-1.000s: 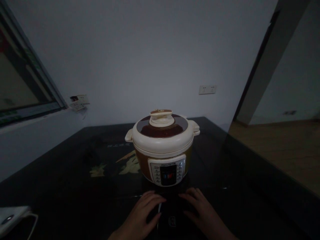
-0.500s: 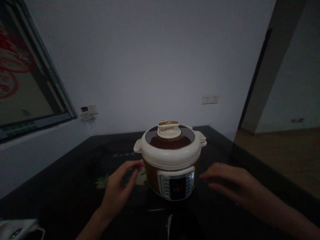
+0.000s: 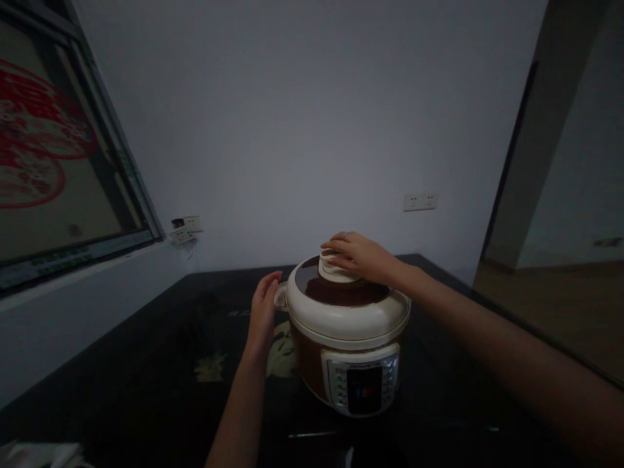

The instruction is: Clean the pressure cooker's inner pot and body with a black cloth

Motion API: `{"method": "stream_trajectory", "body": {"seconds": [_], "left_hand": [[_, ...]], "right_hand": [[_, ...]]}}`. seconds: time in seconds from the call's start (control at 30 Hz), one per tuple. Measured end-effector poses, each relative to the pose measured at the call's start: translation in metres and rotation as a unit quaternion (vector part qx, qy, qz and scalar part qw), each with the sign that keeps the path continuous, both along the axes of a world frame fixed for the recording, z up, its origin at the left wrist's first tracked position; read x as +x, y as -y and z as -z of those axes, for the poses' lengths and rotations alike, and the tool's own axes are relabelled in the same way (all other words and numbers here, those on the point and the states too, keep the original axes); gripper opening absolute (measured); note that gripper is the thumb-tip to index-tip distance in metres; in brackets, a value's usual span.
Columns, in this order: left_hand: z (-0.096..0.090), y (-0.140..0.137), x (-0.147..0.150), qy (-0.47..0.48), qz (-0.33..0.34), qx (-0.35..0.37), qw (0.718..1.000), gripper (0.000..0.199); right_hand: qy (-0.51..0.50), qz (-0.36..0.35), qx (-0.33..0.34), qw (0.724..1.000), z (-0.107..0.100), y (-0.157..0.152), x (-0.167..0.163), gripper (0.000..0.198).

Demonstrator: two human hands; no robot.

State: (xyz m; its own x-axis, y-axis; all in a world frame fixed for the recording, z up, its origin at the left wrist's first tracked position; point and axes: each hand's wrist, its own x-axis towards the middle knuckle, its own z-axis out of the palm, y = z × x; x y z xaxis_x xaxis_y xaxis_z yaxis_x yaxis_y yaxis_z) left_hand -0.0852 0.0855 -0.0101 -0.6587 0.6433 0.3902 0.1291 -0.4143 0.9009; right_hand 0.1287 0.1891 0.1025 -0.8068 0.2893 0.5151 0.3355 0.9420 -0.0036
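Observation:
An electric pressure cooker (image 3: 353, 333) with a cream rim, brown body and lit front panel (image 3: 364, 391) stands upright on the black table. Its lid (image 3: 336, 294) is on, dark brown on top. My right hand (image 3: 359, 255) reaches over from the right, its fingers curled round the cream lid knob (image 3: 334, 272) and partly hiding it. On the other side my left hand (image 3: 264, 305) is closed at the cream side handle (image 3: 281, 296), fingertips bent over behind it; its thumb is not clearly visible.
The black glossy table (image 3: 146, 364) bears a gold flower pattern (image 3: 210, 368). A white object (image 3: 41, 455) lies at the bottom left edge. Wall sockets (image 3: 420, 202) are behind, and a window (image 3: 73, 162) with red decorations is at the left.
My right hand has risen from beside the cooker's front onto the lid knob. My left hand has moved up to the side handle. The view has shifted slightly.

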Motion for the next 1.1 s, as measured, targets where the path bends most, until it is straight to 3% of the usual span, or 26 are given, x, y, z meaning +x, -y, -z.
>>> {"method": "stream_trajectory", "body": {"seconds": [0.13, 0.27, 0.5, 0.8, 1.1], "left_hand": [[0.000, 0.002, -0.003, 0.018, 0.027, 0.006, 0.999, 0.038], [-0.004, 0.009, -0.004, 0.024, 0.051, 0.011, 0.998, 0.035], [-0.005, 0.009, 0.003, 0.013, 0.068, 0.015, 0.997, 0.035], [-0.001, 0.006, 0.002, -0.023, 0.064, 0.021, 0.997, 0.034], [-0.008, 0.011, 0.016, -0.030, 0.075, -0.045, 0.996, 0.046]], "right_hand": [[0.071, 0.023, 0.013, 0.997, -0.002, -0.006, -0.009, 0.044], [0.136, 0.066, 0.069, 0.986, -0.008, -0.011, -0.010, 0.049], [0.192, 0.086, 0.129, 0.969, -0.014, -0.015, -0.015, 0.055], [0.207, 0.089, 0.128, 0.966, -0.016, -0.012, -0.023, 0.056], [0.200, 0.115, 0.108, 0.967, -0.014, -0.006, -0.025, 0.054]]}}
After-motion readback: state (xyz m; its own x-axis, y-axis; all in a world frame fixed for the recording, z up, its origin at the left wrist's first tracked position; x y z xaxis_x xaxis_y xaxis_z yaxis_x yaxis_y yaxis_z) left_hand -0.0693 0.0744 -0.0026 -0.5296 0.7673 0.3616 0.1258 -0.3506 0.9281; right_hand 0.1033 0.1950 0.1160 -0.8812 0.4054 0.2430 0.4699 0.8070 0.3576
